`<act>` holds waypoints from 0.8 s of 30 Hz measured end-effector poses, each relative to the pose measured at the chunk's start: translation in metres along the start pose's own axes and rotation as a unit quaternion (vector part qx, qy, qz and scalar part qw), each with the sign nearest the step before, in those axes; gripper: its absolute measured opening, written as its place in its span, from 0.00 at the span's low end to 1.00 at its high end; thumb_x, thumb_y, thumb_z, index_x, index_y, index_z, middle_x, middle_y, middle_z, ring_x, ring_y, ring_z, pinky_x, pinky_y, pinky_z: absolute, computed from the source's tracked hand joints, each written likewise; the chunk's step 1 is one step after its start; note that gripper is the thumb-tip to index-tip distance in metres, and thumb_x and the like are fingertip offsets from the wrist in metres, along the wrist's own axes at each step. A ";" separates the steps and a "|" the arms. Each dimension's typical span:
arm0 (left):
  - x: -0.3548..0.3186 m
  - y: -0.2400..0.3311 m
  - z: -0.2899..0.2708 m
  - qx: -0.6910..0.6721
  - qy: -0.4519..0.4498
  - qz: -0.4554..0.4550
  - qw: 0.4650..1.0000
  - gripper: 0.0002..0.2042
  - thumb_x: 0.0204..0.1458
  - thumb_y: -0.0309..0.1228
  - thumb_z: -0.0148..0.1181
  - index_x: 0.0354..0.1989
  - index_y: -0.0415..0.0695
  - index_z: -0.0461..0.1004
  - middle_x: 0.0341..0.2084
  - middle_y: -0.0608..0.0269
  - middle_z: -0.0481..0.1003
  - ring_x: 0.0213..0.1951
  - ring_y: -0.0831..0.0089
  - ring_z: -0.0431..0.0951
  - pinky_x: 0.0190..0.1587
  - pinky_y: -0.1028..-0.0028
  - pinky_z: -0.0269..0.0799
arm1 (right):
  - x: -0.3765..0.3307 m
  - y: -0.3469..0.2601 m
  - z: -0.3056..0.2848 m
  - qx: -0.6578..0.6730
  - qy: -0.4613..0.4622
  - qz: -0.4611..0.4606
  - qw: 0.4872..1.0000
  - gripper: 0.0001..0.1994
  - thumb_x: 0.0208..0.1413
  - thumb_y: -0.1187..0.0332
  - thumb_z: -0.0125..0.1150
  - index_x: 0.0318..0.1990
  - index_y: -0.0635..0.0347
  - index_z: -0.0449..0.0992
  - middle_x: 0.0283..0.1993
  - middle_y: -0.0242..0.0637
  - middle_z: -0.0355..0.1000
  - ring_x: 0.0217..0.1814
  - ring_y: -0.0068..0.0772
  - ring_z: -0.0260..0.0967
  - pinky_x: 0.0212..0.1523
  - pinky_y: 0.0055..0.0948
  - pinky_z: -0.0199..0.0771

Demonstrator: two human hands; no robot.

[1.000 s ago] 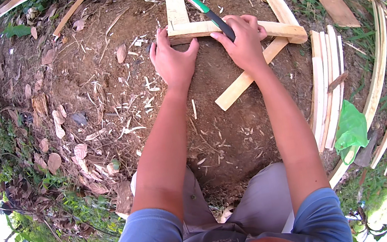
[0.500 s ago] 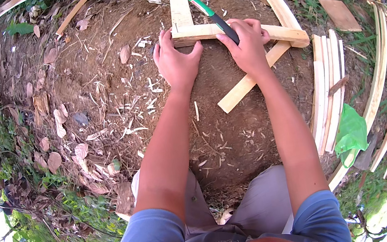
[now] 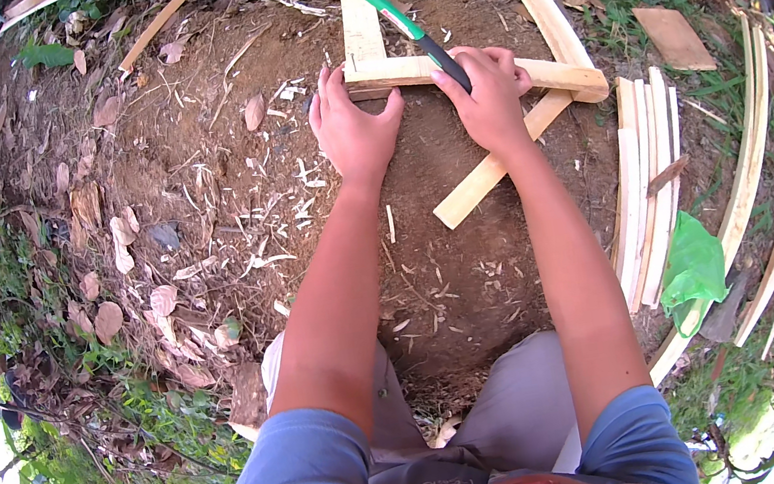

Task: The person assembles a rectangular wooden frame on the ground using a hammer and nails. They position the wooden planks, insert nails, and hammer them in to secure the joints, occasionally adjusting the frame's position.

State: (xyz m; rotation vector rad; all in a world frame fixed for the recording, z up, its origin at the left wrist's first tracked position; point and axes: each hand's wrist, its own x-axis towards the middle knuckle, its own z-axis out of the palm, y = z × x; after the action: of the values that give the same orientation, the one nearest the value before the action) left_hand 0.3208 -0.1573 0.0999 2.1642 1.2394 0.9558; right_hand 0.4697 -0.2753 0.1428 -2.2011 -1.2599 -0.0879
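A pale wooden strip (image 3: 553, 74) lies crosswise in front of me, its left end over another strip (image 3: 361, 28) that runs away from me. A thin nail (image 3: 353, 62) stands upright at this corner. My left hand (image 3: 355, 136) grips the corner, fingers around the left end and thumb against the near edge. My right hand (image 3: 489, 99) is closed round the black grip of a hammer (image 3: 397, 17) with a green shaft; the metal head points away from me, above the far strip. Some right fingers reach over the crosswise strip, their contact partly hidden.
A slanting strip (image 3: 488, 175) passes under the crosswise one; a long strip (image 3: 536, 0) meets its right end. Several strips (image 3: 642, 191) lie at the right beside a green plastic bag (image 3: 694, 264). A flat brown board (image 3: 676, 39) lies farther off. Shavings and dry leaves (image 3: 163, 300) litter the soil.
The view has shifted slightly. Both hands keep their holds, and the hammer and strips stay nearly as they were.
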 end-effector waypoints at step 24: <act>-0.029 0.017 -0.049 -0.113 -0.106 0.192 0.969 0.16 0.60 0.31 0.69 0.54 0.42 0.77 0.55 0.54 0.79 0.65 0.51 0.74 0.69 0.51 0.65 | 0.031 0.009 -0.042 0.101 -0.177 0.129 0.970 0.20 0.68 0.51 0.64 0.46 0.62 0.84 0.45 0.46 0.82 0.55 0.54 0.74 0.60 0.46 0.72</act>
State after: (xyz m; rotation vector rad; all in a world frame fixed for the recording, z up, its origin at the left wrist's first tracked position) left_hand 0.2827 -0.1886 0.1337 2.2899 0.5906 0.9282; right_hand 0.5032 -0.2773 0.1839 -2.2396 -1.0900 0.5346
